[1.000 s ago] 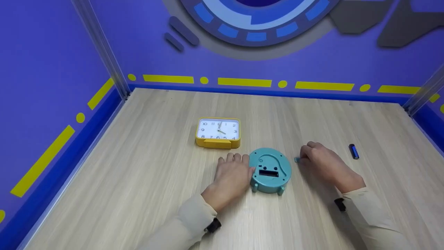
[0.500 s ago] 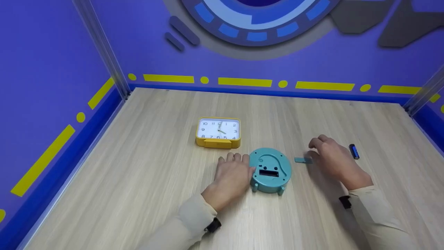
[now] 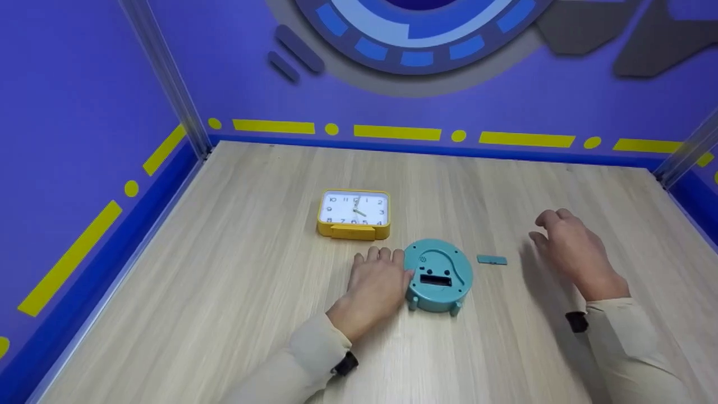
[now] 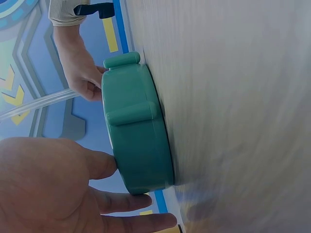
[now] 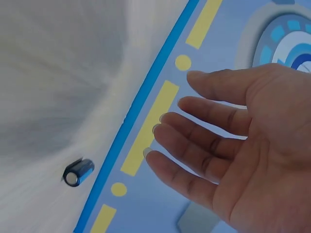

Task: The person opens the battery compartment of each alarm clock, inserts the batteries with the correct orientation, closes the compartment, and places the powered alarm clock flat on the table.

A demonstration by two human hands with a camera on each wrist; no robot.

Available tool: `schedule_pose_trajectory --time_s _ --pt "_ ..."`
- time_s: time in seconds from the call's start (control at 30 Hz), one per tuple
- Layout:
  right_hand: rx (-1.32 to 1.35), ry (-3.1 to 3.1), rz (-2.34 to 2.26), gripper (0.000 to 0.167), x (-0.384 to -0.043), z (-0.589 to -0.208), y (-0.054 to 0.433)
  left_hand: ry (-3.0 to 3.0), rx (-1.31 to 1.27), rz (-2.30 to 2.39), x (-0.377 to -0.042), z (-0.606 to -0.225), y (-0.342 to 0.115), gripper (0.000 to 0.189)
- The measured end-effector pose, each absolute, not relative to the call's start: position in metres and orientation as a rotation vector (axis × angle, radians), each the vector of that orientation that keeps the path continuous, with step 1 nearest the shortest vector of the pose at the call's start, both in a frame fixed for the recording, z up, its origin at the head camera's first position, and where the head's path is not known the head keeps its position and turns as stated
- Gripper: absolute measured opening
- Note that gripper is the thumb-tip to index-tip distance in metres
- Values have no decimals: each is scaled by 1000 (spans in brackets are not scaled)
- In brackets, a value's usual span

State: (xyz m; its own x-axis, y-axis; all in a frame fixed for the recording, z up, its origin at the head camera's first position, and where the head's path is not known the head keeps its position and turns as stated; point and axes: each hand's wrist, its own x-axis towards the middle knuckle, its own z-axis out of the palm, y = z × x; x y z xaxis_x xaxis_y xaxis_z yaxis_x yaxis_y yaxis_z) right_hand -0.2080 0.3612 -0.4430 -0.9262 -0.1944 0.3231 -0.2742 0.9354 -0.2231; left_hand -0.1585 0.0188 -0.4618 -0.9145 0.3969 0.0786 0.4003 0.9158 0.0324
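A teal round alarm clock [image 3: 437,258] lies face down on the table, its back up and its battery slot [image 3: 435,280] uncovered. My left hand [image 3: 377,283] holds its left edge, thumb at the rim and fingers along the side, as the left wrist view shows with the clock's wall and two feet [image 4: 131,114]. To the right of the clock lies its small teal battery cover [image 3: 492,260]. My right hand [image 3: 578,252] is raised over the table, fingers loosely bent and holding nothing. A battery [image 5: 78,172] shows in the right wrist view; the head view hides it behind that hand.
A yellow rectangular alarm clock [image 3: 354,215] lies face up behind my left hand. Purple-blue panels [image 3: 392,101] with yellow marks enclose the wooden table [image 3: 247,224] at the back and sides.
My right hand has let go of the battery cover, leaving it on the table, and has moved right, up to where the battery lay in view. The left hand and the teal clock stay put.
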Motion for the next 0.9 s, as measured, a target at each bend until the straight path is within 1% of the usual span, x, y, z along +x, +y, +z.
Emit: schedule_pose_trajectory --time_s 0.37,0.5,0.7,0.9 --pt "154 -2874 442 27 -210 -440 377 -3010 -622 -62 -158 -462 19 44" --pt "136 -2871 458 27 -210 -443 383 -3015 -620 -66 -159 -463 19 45" --pt "123 -2872 476 28 -211 -448 392 -3011 -617 -93 -158 -463 19 42" --pt "68 -2861 480 26 -212 -449 399 -3012 -625 -102 -159 -462 19 43"
